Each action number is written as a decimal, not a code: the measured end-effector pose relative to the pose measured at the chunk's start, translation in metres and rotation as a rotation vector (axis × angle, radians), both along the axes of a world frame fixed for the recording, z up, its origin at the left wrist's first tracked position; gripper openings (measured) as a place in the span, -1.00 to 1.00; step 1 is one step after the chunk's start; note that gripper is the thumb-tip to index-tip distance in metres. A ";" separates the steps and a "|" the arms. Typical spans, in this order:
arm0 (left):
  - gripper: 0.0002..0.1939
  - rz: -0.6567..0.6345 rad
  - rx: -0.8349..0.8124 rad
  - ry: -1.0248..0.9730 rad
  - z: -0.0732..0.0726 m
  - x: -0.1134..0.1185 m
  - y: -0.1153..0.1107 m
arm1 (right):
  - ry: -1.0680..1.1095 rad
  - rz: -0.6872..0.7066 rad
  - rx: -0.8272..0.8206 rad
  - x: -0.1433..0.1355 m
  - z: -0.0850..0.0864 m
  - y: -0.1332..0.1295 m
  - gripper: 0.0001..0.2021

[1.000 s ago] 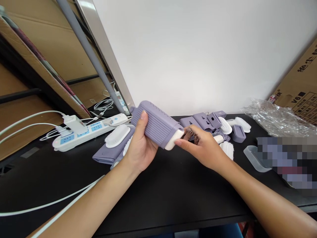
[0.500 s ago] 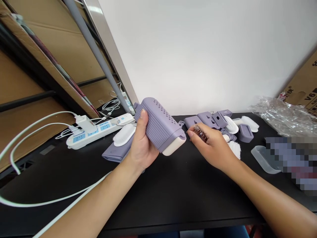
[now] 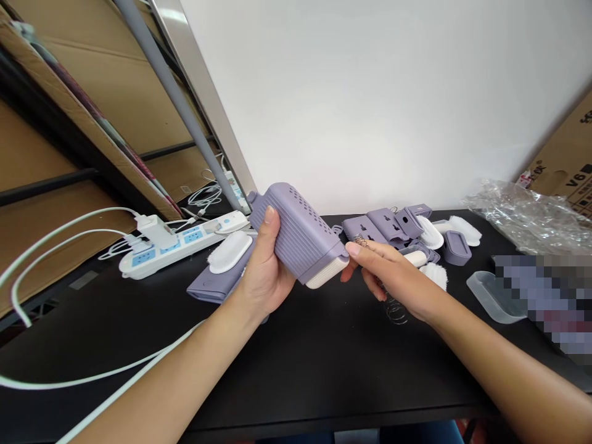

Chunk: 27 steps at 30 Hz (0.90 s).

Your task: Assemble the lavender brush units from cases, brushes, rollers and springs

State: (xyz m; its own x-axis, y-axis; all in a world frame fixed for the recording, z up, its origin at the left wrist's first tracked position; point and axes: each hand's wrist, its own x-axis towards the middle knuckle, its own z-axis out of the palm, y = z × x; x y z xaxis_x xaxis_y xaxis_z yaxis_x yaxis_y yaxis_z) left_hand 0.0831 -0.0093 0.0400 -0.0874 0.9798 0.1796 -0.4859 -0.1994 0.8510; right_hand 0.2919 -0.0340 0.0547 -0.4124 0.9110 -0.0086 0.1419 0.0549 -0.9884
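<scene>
Fingers of the left hand [image 3: 264, 266] clamp the ribbed purple housing [image 3: 300, 237] above the worktop [image 3: 319, 370], those of the right hand [image 3: 386, 262] curling round a wire coil [image 3: 360, 240] by its right end; presumably light, stiff plastic, the housing grips best along its ribs.

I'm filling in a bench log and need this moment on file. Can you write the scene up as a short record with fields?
Left grip: wrapped around a ribbed purple housing
Housing pose: tilted, held above the black tabletop, its white end toward the right
Right grip: at the housing's corner, with a metal coil spring in the hand
Back left: white power strip; fuzzy white pad on a purple panel
Back right: purple plastic parts
Far right: clear plastic tray, crumpled clear wrap, carton marked V6
</scene>
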 end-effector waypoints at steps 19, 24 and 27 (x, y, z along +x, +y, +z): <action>-0.45 0.260 0.342 0.757 -0.008 0.006 -0.013 | -0.354 -0.664 0.525 0.034 0.003 0.030 -0.73; -0.36 0.317 0.160 0.515 -0.016 0.003 0.001 | -0.834 -0.633 0.676 0.044 0.002 0.034 -0.68; -0.32 0.364 0.109 0.520 -0.022 0.001 0.008 | -0.962 -0.570 0.691 0.043 -0.001 0.034 -0.67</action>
State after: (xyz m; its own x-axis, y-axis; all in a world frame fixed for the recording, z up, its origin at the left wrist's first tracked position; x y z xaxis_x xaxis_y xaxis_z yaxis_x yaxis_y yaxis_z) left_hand 0.0838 -0.0016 0.0179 -0.2855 0.8775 0.3853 0.0992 -0.3728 0.9226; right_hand 0.3350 0.0003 0.0534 -0.0615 0.8888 0.4542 0.9406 0.2038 -0.2715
